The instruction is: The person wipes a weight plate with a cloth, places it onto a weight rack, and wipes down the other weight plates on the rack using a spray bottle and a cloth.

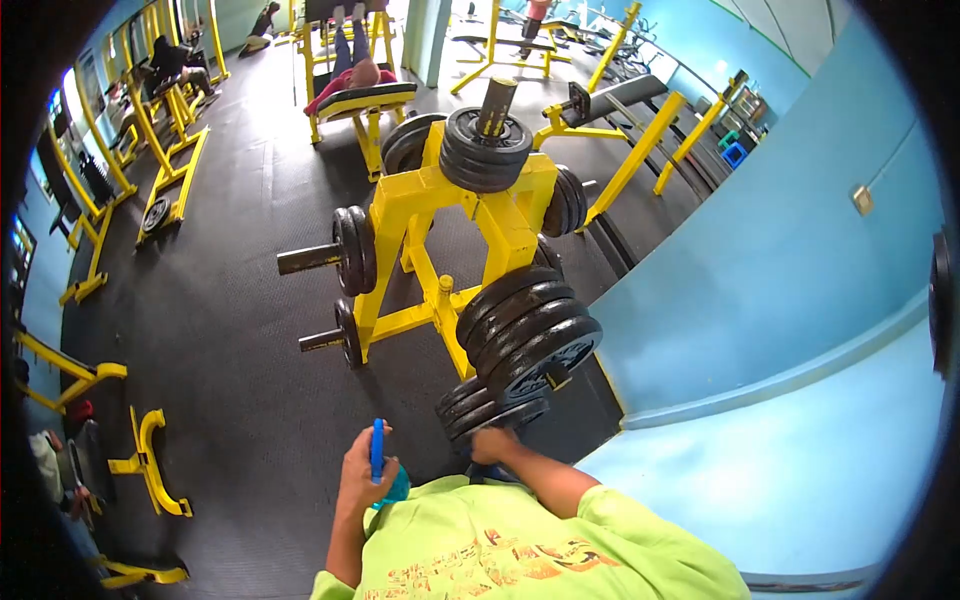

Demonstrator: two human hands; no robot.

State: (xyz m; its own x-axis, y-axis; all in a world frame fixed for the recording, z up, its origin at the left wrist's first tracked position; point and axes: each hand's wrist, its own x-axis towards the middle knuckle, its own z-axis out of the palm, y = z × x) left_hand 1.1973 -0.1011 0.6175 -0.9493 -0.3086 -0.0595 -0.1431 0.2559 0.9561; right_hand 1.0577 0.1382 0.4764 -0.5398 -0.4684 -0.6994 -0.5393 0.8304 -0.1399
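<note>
My left hand point(362, 475) is closed around what looks like a spray bottle point(377, 452), with a blue top and a teal body, in front of my yellow-green shirt. Lower on the yellow weight rack point(445, 290), my right hand point(494, 445) is at the near edge of the low stack of black weight plates point(470, 408). Its fingers are curled, and what they hold, if anything, is hidden. Just above it, several larger black plates point(530, 335) hang on a peg.
More plates point(487, 148) sit on the rack's top post and side pegs. A light blue wall point(740, 300) runs along the right. Behind the rack, a person lies on a bench point(365, 98). Yellow gym machines point(170, 185) line the left, with other people among them.
</note>
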